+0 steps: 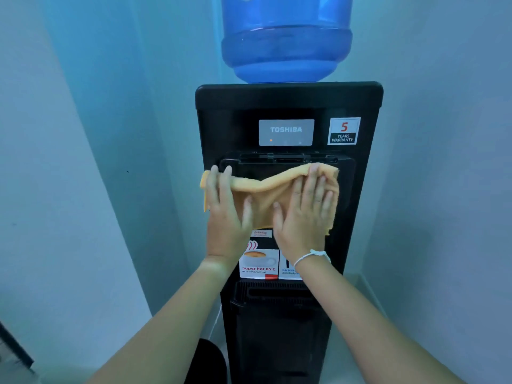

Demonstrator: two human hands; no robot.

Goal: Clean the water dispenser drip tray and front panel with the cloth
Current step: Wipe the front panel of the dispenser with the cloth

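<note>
A black water dispenser stands in front of me, with a grey brand plate on its front panel. An orange cloth is spread across the tap recess in the middle of the panel. My left hand lies flat on the cloth's left part, fingers over its top edge. My right hand presses flat on the cloth's right part, fingers spread. The taps are hidden behind the cloth. The black drip tray juts out below the stickers, partly covered by my right forearm.
A blue water bottle sits upside down on top of the dispenser. Pale blue walls close in on the left and right. A warranty sticker is at the panel's upper right. Hot and cold labels sit under my hands.
</note>
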